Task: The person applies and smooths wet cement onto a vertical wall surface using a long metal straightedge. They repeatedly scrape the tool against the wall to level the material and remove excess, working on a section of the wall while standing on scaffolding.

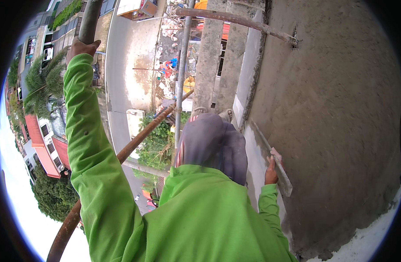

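Note:
My left hand (81, 49) is wrapped round a thick grey scaffold pole (90, 22) at the upper left, with that arm stretched far out. At the right, my right hand (272, 167) grips a long, narrow plastering float (284, 180). The float lies along the grey wet-looking mortar wall (331, 109), close to the wall's edge; whether its whole face touches the mortar I cannot tell. My fingers partly hide the float's handle.
Beneath my feet are scaffold planks (208, 56) with a gap between them. A rusty pole (152, 126) slants across the left, and another pole (235, 18) runs into the wall at the top. Far below lie a street (135, 65) and scattered rubble.

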Available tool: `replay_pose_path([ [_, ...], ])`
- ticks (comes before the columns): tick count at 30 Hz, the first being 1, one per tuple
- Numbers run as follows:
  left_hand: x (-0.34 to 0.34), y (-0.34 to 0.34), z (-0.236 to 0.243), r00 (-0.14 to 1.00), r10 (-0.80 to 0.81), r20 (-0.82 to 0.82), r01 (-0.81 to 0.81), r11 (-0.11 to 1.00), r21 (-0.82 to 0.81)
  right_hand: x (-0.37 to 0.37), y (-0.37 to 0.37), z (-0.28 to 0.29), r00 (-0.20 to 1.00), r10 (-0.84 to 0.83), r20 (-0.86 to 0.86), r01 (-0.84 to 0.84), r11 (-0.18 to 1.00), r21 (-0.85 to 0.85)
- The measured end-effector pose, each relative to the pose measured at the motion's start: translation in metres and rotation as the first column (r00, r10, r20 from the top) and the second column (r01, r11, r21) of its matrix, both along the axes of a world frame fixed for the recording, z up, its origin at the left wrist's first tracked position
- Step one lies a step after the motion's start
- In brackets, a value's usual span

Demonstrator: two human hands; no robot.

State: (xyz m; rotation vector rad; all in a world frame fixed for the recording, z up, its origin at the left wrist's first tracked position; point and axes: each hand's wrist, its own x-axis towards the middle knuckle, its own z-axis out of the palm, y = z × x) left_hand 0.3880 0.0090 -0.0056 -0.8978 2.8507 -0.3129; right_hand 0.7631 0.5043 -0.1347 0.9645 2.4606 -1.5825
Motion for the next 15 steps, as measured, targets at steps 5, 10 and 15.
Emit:
replay_pose_path([
  [5,0.001,-0.010,-0.004,0.998,-0.060,-0.030,0.059,0.997,-0.040,-0.004,-0.016,-0.037,0.993,-0.070,-0.092,0.073,0.997,0.024],
  [10,-0.002,-0.022,-0.006,0.986,-0.154,-0.058,0.155,0.988,0.014,-0.015,-0.035,-0.063,0.982,-0.097,-0.159,0.103,0.994,0.029],
  [15,-0.019,-0.081,-0.033,0.948,-0.297,-0.117,0.282,0.950,-0.133,-0.017,-0.046,-0.115,0.909,-0.259,-0.325,0.260,0.965,-0.041],
])
